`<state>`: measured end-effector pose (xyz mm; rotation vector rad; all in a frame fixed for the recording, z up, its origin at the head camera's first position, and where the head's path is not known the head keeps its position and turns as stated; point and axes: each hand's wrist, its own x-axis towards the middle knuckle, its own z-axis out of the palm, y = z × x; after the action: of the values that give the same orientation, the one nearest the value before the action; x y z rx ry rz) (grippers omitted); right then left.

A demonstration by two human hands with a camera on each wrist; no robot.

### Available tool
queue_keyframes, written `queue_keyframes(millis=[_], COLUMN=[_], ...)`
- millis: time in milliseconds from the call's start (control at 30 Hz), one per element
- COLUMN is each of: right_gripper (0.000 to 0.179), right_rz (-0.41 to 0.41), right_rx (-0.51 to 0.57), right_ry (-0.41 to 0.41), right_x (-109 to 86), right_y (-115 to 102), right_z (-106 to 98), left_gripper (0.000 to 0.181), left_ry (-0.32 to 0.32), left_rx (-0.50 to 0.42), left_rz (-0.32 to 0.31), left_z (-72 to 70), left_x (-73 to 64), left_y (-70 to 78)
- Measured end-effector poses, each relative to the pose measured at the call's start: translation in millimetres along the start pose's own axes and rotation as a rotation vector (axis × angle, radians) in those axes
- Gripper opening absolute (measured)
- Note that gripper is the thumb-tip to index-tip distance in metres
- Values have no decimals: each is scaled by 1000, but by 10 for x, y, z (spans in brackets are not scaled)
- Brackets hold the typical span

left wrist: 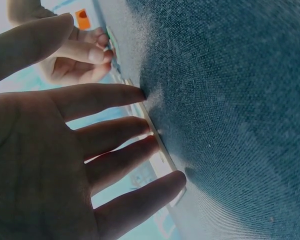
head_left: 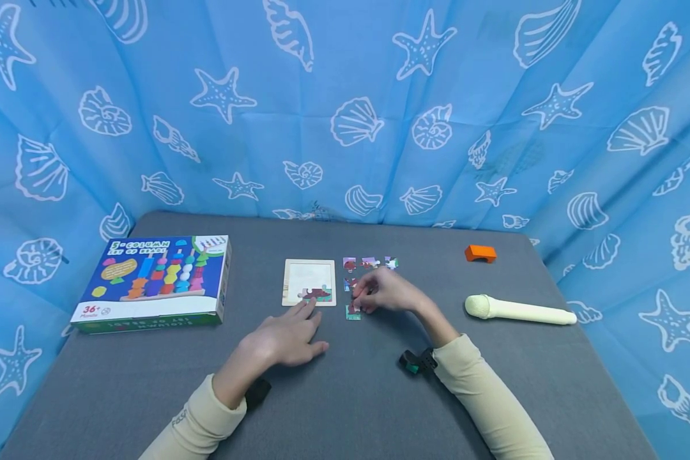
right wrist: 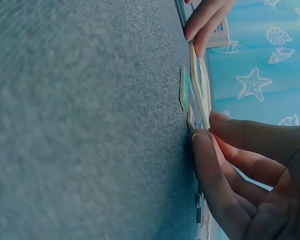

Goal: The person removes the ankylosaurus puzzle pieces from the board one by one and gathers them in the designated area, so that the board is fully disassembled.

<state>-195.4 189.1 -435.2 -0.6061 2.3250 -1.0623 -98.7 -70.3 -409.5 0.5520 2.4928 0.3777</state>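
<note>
A square wooden puzzle tray (head_left: 287, 281) lies flat, with joined jigsaw pieces (head_left: 319, 294) in its lower right corner. My left hand (head_left: 287, 337) is spread palm down, its fingertips at the tray's front edge. To the right of the tray, my right hand (head_left: 388, 291) bends its thumb and forefinger together on a small jigsaw piece (right wrist: 191, 118), which the fingers partly hide. Just past that piece in the right wrist view lies a green-topped piece (right wrist: 184, 90). More loose pieces (head_left: 370, 262) sit in a row behind the right hand.
A boxed bead set (head_left: 149, 281) lies at the left. On the right are an orange arch block (head_left: 480, 253) and a pale toy microphone (head_left: 520, 310). A blue curtain (head_left: 356, 64) with shell prints hangs behind the grey table (head_left: 345, 396).
</note>
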Motion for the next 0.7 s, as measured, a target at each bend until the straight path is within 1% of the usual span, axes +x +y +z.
queue_keyframes(millis=[133,300,433,633,700], right_gripper=[11,11,11,16,18], right_rz=[-8,-53,-76,-97,-115], right_rx=[2,-3,18,33,40], right_ry=[3,7,1,-6,-4], right_x=[5,18,46,97,120], right_y=[1,-16,-32,-73,-88], right_z=[0,12,28,56,66], left_gripper=[71,71,71,71,71], left_ry=[-1,-5,-12,-31,-34], left_rx=[0,8,8,-4,-6], left_rz=[3,0,-3,-13,-9], left_z=[-6,-11,-8,-3,-2], left_x=[-1,-1,3,7,2], left_y=[-3,-1,2,21,32])
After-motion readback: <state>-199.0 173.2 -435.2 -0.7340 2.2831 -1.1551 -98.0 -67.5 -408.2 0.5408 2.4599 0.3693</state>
